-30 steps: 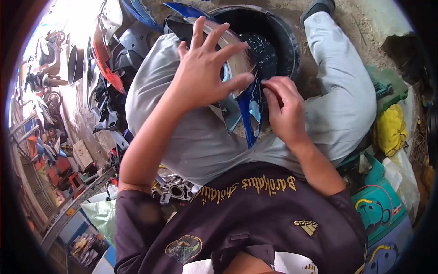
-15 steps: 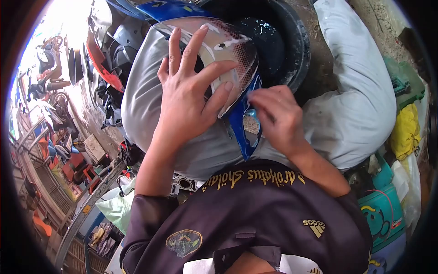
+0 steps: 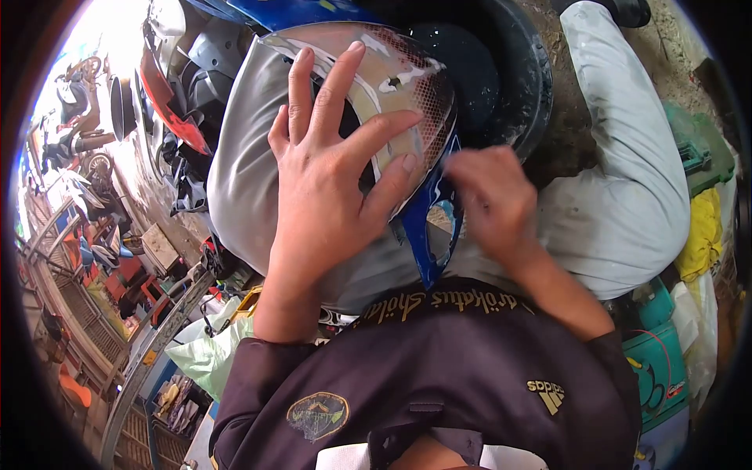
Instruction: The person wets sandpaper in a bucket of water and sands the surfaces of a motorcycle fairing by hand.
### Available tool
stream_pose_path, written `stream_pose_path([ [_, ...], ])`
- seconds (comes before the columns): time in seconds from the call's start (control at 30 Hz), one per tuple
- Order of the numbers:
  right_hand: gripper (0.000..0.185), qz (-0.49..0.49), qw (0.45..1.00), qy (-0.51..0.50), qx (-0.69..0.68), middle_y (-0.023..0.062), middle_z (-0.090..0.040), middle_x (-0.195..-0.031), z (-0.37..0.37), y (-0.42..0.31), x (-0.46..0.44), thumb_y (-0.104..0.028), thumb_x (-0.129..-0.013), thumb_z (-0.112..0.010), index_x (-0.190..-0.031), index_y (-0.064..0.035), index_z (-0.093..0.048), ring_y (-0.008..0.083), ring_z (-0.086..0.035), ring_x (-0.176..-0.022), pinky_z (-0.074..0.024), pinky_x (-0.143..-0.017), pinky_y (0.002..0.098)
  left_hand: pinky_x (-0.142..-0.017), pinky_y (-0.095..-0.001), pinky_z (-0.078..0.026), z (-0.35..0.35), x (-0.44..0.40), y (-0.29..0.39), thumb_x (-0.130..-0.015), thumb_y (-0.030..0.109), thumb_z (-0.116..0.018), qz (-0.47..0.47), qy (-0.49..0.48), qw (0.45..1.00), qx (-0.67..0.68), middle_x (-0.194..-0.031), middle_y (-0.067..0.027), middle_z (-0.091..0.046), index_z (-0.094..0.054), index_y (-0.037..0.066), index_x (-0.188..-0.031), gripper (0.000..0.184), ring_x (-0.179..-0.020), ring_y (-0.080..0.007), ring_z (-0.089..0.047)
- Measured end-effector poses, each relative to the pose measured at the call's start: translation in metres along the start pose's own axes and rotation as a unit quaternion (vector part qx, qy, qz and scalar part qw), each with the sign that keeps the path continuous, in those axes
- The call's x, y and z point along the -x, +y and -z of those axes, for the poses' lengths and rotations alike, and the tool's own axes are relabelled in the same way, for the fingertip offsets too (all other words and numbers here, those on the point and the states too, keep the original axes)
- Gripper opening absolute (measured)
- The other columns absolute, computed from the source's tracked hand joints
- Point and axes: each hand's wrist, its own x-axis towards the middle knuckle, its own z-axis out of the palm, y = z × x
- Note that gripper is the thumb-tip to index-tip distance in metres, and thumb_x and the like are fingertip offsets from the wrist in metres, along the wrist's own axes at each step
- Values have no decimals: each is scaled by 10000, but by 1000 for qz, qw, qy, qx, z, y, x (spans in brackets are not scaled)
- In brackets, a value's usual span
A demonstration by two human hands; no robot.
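A motorcycle fairing panel (image 3: 376,94), tan with a dark mesh pattern, white lines and a worn surface, rests across my lap. Its lower end is a glossy blue tip (image 3: 419,243) with an oval hole. My left hand (image 3: 329,164) lies on the panel, fingers spread and thumb reaching toward its right side. By the panel's right edge, just above the hole, is my right hand (image 3: 497,196). Its fingers are curled together and blurred by motion, and whatever they hold is hidden.
Beyond the panel stands a black tub (image 3: 521,94) with dark liquid in it. Another blue panel (image 3: 301,12) lies at the top. To the right are a yellow cloth (image 3: 701,235) and a teal case (image 3: 658,368). Several motorcycle parts, including a red fairing (image 3: 168,102), are at the left.
My right hand has shifted slightly right and stays blurred at the panel's edge. The panel and my left hand sit slightly differently in view, with the left hand's fingers still spread.
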Motion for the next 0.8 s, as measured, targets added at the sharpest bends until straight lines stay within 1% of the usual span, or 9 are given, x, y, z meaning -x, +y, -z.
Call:
stream_pose_path([
  [0.13,235,41,996,9,-74,160,-761,-1085,-4,-21,2,78,-818,-736,-1043,12,-750,339,-690,-920,-572,-806,420,-1258,-638,-230,4,0,0,-850,211,-762,0,-5,1000,0,-1703,-157,-429,-811,208,-1245,398,-1627,-502,-206],
  [0.17,246,22,995,-8,-99,160,-760,-1076,-2,-34,0,90,-820,-712,-1053,17,-745,348,-691,-926,-573,-814,423,-1256,-639,-234,4,-1,1,-847,211,-765,2,-6,1000,-2,-1702,-156,-432,-810,205,-1244,400,-1625,-503,-211],
  [0.27,294,-31,999,18,-17,139,-750,-1066,-11,17,4,84,-809,-737,-1097,27,-754,352,-687,-927,-577,-822,417,-1252,-641,-245,4,-2,3,-836,214,-776,3,-7,1000,-9,-1696,-152,-439,-809,199,-1244,409,-1620,-504,-224],
  [0.3,307,-62,997,40,-39,138,-746,-1070,-15,22,-2,87,-807,-744,-1108,27,-755,350,-690,-928,-577,-816,421,-1252,-640,-247,4,-1,3,-833,218,-781,2,-8,1000,-11,-1694,-151,-441,-809,198,-1245,413,-1618,-505,-228],
  [0.43,260,31,994,17,-100,184,-751,-1114,-9,-21,6,107,-836,-756,-1084,31,-764,348,-728,-914,-589,-799,401,-1247,-642,-254,3,-6,1,-820,240,-806,1,4,1000,-4,-1683,-151,-455,-803,198,-1259,440,-1615,-503,-239],
  [0.53,309,-67,995,55,-54,172,-730,-1112,-21,11,8,57,-826,-750,-1135,37,-753,356,-697,-935,-577,-827,428,-1251,-638,-253,0,-8,3,-810,247,-819,-2,7,1000,-8,-1673,-151,-469,-791,198,-1285,479,-1612,-506,-244],
  [0.63,315,-27,996,33,-79,171,-735,-1117,-14,-8,12,65,-826,-732,-1137,21,-757,360,-700,-938,-576,-831,431,-1258,-631,-247,1,-8,3,-800,248,-827,0,10,1000,-5,-1668,-152,-476,-778,198,-1315,520,-1612,-507,-245],
  [0.73,298,36,991,28,-123,169,-742,-1138,-12,-9,12,56,-831,-718,-1123,16,-759,367,-699,-948,-578,-837,433,-1199,-633,-259,-1,-9,0,-832,331,-840,-7,21,1000,6,-1654,-114,-479,-774,239,-1302,484,-1605,-469,-261],
  [0.8,339,-34,997,32,-66,170,-743,-1147,-16,6,14,30,-814,-718,-1151,17,-753,368,-693,-972,-581,-858,449,-1200,-632,-256,-1,-8,-2,-826,327,-844,-4,19,1000,13,-1658,-111,-478,-774,240,-1305,491,-1607,-467,-259],
])
